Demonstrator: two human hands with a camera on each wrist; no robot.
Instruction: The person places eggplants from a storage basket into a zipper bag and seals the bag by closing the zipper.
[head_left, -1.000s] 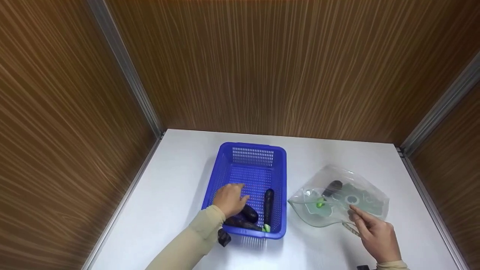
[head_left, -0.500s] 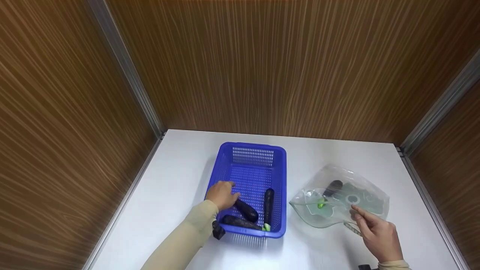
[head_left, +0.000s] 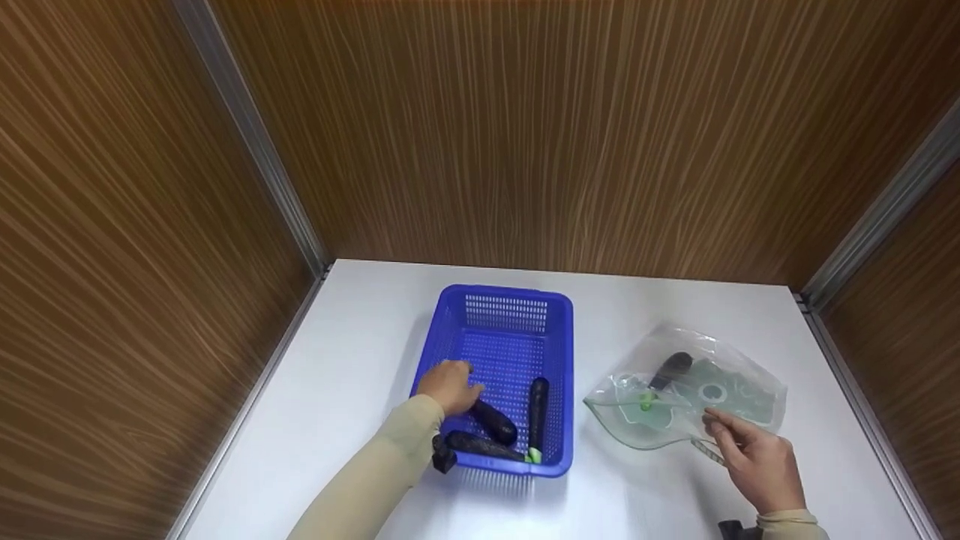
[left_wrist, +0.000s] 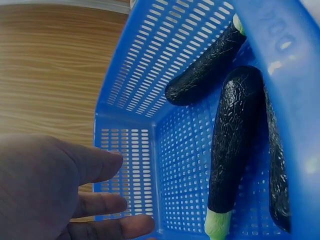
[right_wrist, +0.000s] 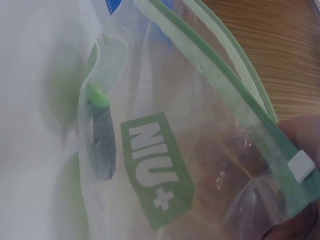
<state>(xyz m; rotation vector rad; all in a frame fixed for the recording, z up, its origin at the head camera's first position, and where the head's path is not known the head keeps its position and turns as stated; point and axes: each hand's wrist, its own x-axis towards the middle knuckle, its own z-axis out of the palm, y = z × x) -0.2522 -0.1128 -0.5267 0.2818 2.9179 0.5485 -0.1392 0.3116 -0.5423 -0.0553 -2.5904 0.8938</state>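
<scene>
My left hand [head_left: 446,386] is over the left side of a blue plastic basket [head_left: 568,352]. In the left wrist view its fingers [left_wrist: 102,167] reach out loosely, with no eggplant between them. An eggplant [head_left: 496,424] with a pale green stem end [left_wrist: 218,223] lies just beside that hand. Another eggplant [head_left: 484,445] lies along the near wall, and a third eggplant [head_left: 538,409] along the right wall. To the right, my right hand [head_left: 763,457] pinches the rim of a clear zip bag [head_left: 750,375] near its white slider [right_wrist: 301,166]. One eggplant [head_left: 673,367] is inside the bag.
Basket and bag are on a white table [head_left: 360,330]. Wood-grain panels [head_left: 525,135] rise at the back and both sides, with metal strips [head_left: 259,135] in the corners.
My left hand has shifted left from above the eggplants, uncovering more of them. The right hand's bag has moved slightly right and away, and the eggplant in it with it.
</scene>
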